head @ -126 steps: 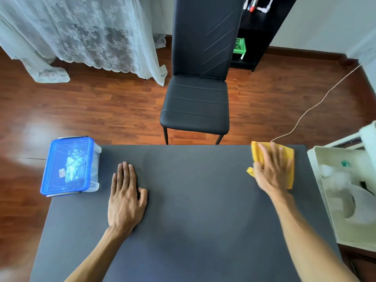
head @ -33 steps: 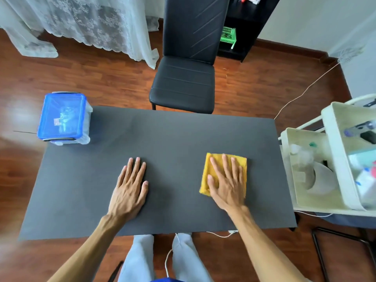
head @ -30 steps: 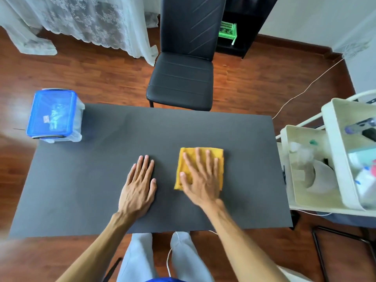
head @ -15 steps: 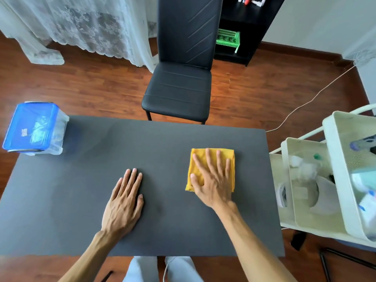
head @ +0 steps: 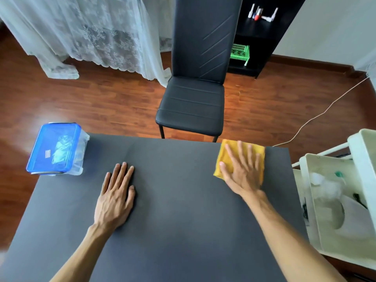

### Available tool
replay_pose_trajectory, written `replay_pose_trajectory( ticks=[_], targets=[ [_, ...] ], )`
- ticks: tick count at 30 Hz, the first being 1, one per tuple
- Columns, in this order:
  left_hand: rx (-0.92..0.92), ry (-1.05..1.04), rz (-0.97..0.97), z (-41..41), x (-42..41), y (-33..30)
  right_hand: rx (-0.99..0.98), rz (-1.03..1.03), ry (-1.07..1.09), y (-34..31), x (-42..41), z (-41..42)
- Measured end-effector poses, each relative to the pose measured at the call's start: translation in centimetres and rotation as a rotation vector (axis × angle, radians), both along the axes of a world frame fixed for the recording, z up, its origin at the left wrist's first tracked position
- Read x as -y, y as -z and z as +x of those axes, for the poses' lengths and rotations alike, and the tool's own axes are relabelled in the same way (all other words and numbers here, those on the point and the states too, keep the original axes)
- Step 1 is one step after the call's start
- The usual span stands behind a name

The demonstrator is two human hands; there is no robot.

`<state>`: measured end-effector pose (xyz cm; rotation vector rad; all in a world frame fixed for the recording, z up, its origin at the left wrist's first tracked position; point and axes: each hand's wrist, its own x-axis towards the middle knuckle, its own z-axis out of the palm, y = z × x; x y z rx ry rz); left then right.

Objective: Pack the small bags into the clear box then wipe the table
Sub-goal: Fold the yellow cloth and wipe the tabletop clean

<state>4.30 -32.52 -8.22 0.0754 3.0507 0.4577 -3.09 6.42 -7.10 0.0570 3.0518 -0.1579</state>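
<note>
The clear box (head: 79, 151) with its blue lid (head: 54, 147) shut stands on the far left corner of the dark grey table (head: 173, 210); small bags show faintly through the lid. My right hand (head: 243, 171) lies flat, fingers spread, on a yellow cloth (head: 225, 157) near the table's far right edge. My left hand (head: 117, 195) rests palm down on the table left of centre, holding nothing.
A black chair (head: 193, 102) stands just beyond the far edge. A white cart (head: 333, 210) with trays of odds and ends is beside the table's right side. A cable runs across the wooden floor; lace curtain and a black shelf are behind.
My right hand has pushed the yellow cloth from the table's middle out to the far right edge. My left hand stays flat on the table. The view has shifted forward.
</note>
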Motion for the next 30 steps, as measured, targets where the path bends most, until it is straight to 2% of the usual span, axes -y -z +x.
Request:
replay_pose_trajectory(
  ticks=[3, 5, 7, 8, 10, 12, 15, 17, 19, 21, 24, 27, 30],
  targets=[
    [-0.002, 0.017, 0.026, -0.2, 0.2, 0.0, -0.057, -0.089, -0.227, 0.6, 10.1, 1.0],
    [0.004, 0.069, 0.069, 0.1, 1.0, -0.2, -0.009, -0.123, -0.494, 1.6, 14.4, 7.7],
    [-0.004, 0.13, 0.09, 0.8, 2.9, -0.4, 0.056, -0.088, -0.674, 1.7, 13.3, 15.2],
    [-0.007, 0.149, 0.082, 1.3, 4.3, -0.5, 0.087, -0.069, -0.684, 1.4, 10.8, 17.2],
    [0.0, 0.162, 0.062, 2.4, 7.1, -0.5, 0.137, -0.012, -0.582, 0.4, 4.8, 16.9],
    [0.004, 0.177, 0.048, 2.7, 9.0, -0.5, 0.105, 0.036, -0.341, -0.2, 1.2, 12.6],
    [0.006, 0.18, 0.036, 2.2, 9.2, -0.4, 0.058, 0.035, 0.013, -0.6, 5.3, 4.5],
    [-0.001, 0.174, 0.046, 2.1, 8.9, -0.3, 0.041, -0.013, -0.022, -0.3, 12.2, 2.4],
    [-0.003, 0.181, 0.057, 2.1, 9.2, -0.2, 0.003, -0.082, -0.237, 0.7, 19.7, 4.6],
    [0.001, 0.192, 0.072, 2.2, 9.6, -0.2, 0.031, -0.129, -0.503, 1.5, 25.4, 10.5],
    [-0.001, 0.203, 0.09, 2.5, 10.2, -0.3, 0.081, -0.126, -0.679, 1.5, 24.6, 18.1],
    [-0.016, 0.175, 0.087, 3.3, 10.4, -0.3, 0.096, -0.087, -0.479, 0.4, 15.5, 17.9],
    [-0.027, 0.167, 0.088, 3.3, 10.1, -0.3, 0.139, 0.0, -0.11, -0.9, 8.5, 12.5]
  ],
)
